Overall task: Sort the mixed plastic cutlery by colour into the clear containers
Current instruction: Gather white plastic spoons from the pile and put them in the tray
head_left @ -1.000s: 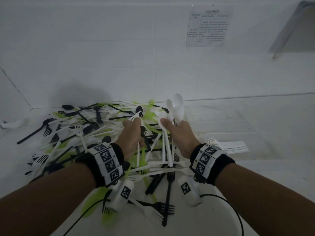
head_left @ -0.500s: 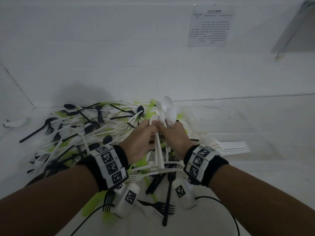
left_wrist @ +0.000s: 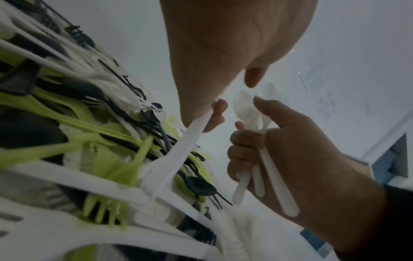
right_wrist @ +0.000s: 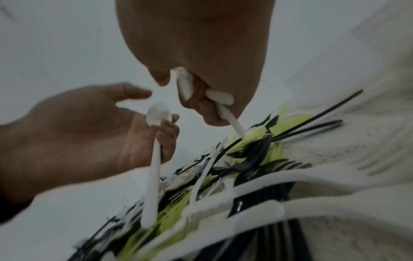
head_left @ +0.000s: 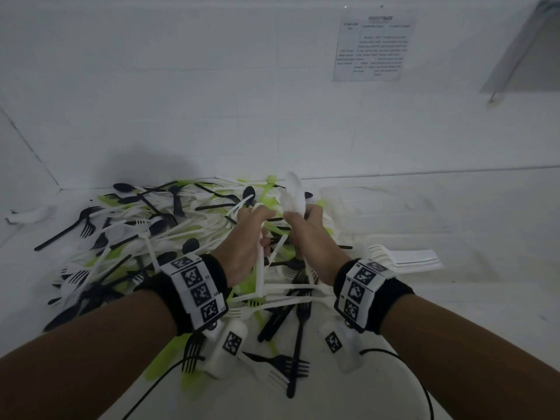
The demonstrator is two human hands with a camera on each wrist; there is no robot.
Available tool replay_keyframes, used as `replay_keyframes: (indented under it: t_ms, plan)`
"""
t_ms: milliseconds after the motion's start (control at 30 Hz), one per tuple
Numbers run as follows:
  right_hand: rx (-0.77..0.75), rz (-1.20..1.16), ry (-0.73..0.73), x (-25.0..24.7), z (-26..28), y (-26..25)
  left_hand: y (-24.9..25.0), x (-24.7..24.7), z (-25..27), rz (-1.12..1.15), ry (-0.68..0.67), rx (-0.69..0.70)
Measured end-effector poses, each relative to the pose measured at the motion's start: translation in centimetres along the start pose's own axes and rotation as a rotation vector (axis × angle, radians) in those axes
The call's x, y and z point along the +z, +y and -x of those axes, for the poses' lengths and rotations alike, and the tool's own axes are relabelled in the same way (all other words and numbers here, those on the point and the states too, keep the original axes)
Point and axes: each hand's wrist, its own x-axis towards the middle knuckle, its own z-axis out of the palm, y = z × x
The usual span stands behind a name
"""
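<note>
A heap of mixed white, black and lime-green plastic cutlery (head_left: 151, 234) covers the white counter. Above its right side my right hand (head_left: 292, 219) grips a bundle of white spoons (head_left: 295, 194), bowls up. In the left wrist view that right hand (left_wrist: 279, 141) is wrapped round the spoon handles (left_wrist: 263, 169). My left hand (head_left: 265, 215) is close beside it and pinches one white spoon (right_wrist: 156, 113), its handle hanging down towards the heap. The two hands nearly touch.
A neat stack of white forks (head_left: 403, 259) lies at the right, in what looks like a clear container whose walls barely show. Black forks (head_left: 298, 344) lie near the front edge. A printed sheet (head_left: 374, 47) hangs on the tiled wall.
My hands have come together: the left hand has lifted its white spoon up beside the right hand's bundle. Both hands have shifted slightly farther back over the heap.
</note>
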Motion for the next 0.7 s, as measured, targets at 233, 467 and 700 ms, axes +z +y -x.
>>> replay_keyframes:
  t_ms: [233,467,700]
  plan:
    - [-0.160,-0.018,-0.101,1.3,0.5,0.4,-0.2,1.3,-0.7,-0.011,0.078,0.023]
    - [-0.215,0.190,-0.042,1.3,-0.1,0.8,-0.5,0.1,-1.7,0.065,0.161,0.046]
    - [-0.105,0.080,0.126,0.9,0.1,0.8,-0.3,-1.5,-2.3,0.122,0.271,0.080]
